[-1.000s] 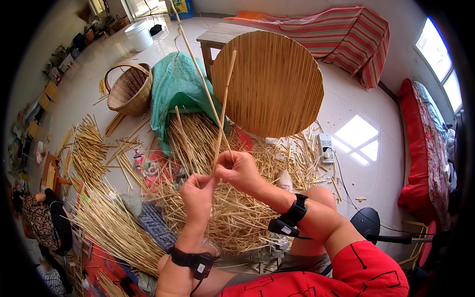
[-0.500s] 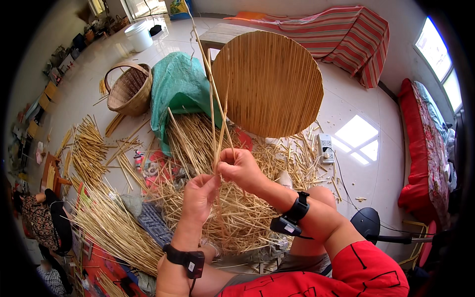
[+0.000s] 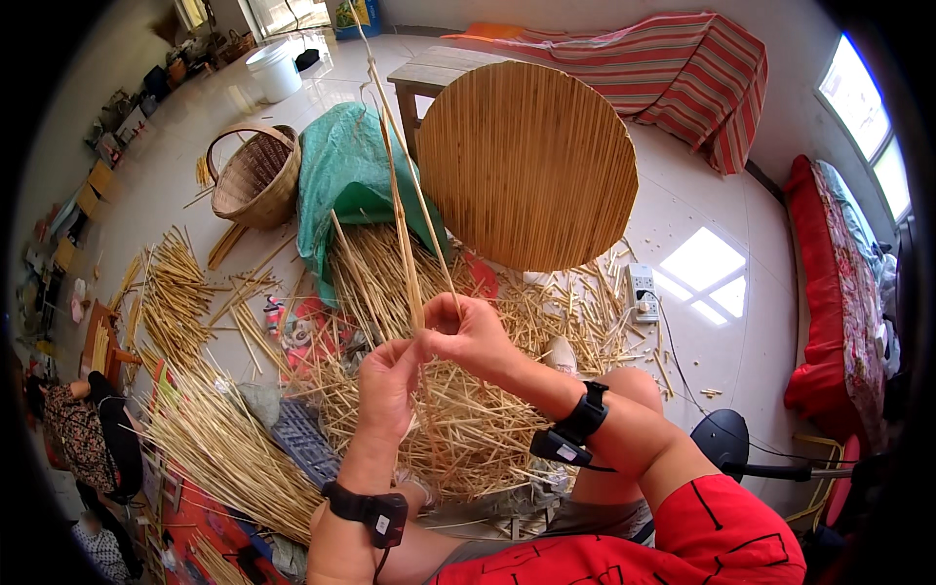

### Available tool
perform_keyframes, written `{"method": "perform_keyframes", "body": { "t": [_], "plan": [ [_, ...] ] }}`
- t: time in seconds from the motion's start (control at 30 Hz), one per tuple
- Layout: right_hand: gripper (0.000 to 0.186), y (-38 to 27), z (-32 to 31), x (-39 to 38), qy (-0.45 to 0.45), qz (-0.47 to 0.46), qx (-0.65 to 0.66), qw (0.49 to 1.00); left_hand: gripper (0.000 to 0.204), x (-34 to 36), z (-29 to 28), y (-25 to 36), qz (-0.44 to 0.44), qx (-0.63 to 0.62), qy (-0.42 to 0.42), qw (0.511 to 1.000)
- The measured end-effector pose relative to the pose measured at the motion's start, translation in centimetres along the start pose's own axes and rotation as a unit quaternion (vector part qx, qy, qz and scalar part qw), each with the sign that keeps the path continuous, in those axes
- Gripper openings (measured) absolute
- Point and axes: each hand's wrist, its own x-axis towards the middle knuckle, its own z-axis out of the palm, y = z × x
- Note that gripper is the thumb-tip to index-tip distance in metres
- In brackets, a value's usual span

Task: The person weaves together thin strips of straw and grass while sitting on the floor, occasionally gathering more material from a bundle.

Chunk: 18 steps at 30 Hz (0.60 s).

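Observation:
A long dry straw stalk (image 3: 425, 210) rises from my two hands, with a loose, papery leaf sheath (image 3: 406, 249) beside it; the two meet near the top. My left hand (image 3: 388, 382) is closed in a pinch at the lower end of the sheath. Touching its fingertips, my right hand (image 3: 476, 336) is also closed, with the stalk's lower end running into its curled fingers. The exact grip points are hidden between the fingers. Below both hands spreads a heap of loose straw and husks (image 3: 458, 419).
Uncut stalks (image 3: 234, 453) lie at left, with trimmed stalks (image 3: 174, 292) farther off. A green sack (image 3: 341, 146) of stalks, a wicker basket (image 3: 255, 180) and a round stalk mat (image 3: 526, 166) leaning on a wooden bench (image 3: 444, 66) stand ahead. A power strip (image 3: 643, 292) lies right.
The stalk and sheath have swung left at their upper ends and now spread apart lower down. My right hand has shifted slightly, and my left hand has moved a little left and up.

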Motion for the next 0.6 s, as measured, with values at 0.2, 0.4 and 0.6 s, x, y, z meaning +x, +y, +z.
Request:
{"method": "perform_keyframes", "body": {
  "t": [0.2,0.4,0.6],
  "plan": [
    [0.012,-1.0,-0.3,0.1,-0.023,0.062,0.028,0.997,0.01,-0.1,-0.4,0.6,-0.002,-0.008,-0.012,1.0],
    [0.013,-0.9,-0.8,0.1,-0.035,0.076,0.069,0.994,0.013,-0.4,0.2,1.0,-0.01,-0.035,-0.041,0.999],
    [0.013,-0.6,-0.8,0.1,-0.032,0.089,0.116,0.989,0.014,-0.5,0.0,0.9,-0.002,-0.041,-0.054,0.998]
  ]
}}
